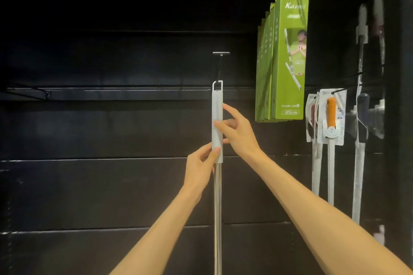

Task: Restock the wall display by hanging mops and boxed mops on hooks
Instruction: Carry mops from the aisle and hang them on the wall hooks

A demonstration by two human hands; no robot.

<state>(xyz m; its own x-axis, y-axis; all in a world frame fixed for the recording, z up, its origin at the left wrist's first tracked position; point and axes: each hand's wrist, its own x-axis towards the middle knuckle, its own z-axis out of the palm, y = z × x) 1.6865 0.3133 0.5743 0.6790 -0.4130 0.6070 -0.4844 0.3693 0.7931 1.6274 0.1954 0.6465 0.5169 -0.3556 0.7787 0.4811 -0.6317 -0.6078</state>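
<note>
A mop with a white grip (217, 105) and a steel pole (217, 207) stands upright before the black wall. The loop at its top (217, 85) sits at the tip of a black hook (220, 67) that juts from the wall. My left hand (201, 168) pinches the lower end of the white grip between thumb and fingers. My right hand (237, 130) holds the grip higher up, thumb across its front and fingers behind. Several green mop boxes (288, 58) hang on a hook at the upper right.
Packaged mops (330, 118) with white and orange handles hang at the right, with more poles (361, 96) beyond them. A black shelf rail (111, 91) runs across the slatted wall to the left. The mop's head is out of view below.
</note>
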